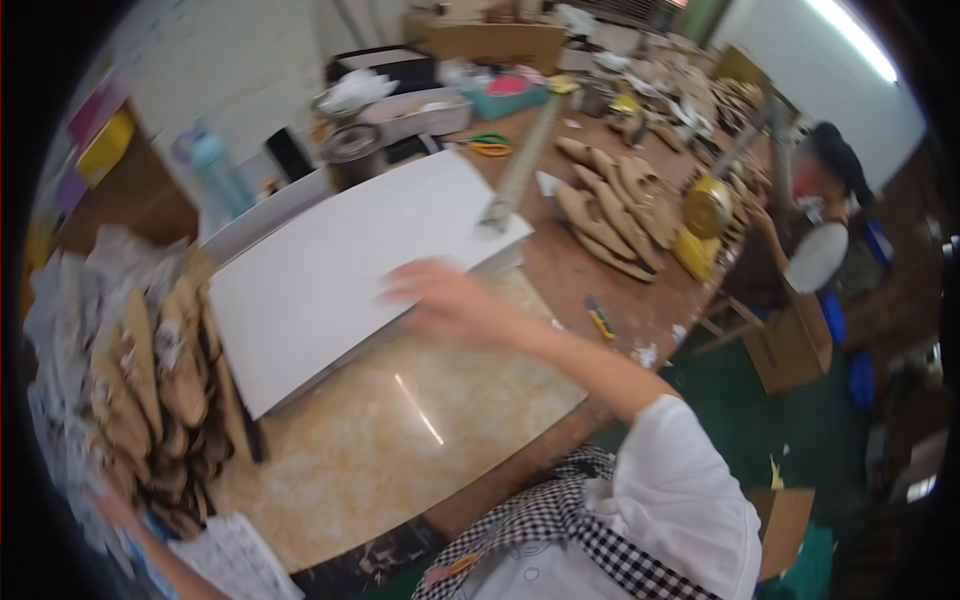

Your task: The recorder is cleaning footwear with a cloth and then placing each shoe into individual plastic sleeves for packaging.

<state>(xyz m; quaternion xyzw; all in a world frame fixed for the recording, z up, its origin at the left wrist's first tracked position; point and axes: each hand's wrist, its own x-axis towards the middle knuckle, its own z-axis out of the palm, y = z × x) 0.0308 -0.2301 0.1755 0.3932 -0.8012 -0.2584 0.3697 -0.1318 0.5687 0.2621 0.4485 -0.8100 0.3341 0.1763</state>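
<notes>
Sheets [310, 275], white, broad and apparently stacked, are lying beneath the right hand [440, 292], which is hovering or resting over their near edge; blur is hiding whether it is touching them. Its fingers are stretching loosely apart toward the left. The left hand [118, 505], well apart from the right and partly lost in blur near the rim of the view, is sitting just beside a pile of tan shoes [180, 375]; whether it is gripping one, the view cannot tell. Crumpled grey wrapping [75, 290] is spreading beyond that hand, and a white printed paper [240, 560] is lying near its forearm.

Nearer the wearer than the right hand, a marble-patterned slab [430, 430] is covering part of the brown desk [560, 345]. To the right of that hand, a yellow cutter [600, 318] is lying on the bare surface, while more tan shoes [612, 210] are resting in a row farther out. Beyond the sheets, a metal can [355, 157] and a light-blue bottle [218, 170] are standing. Far to the right of both hands, a co-worker [815, 225] is sitting at the desk's side.
</notes>
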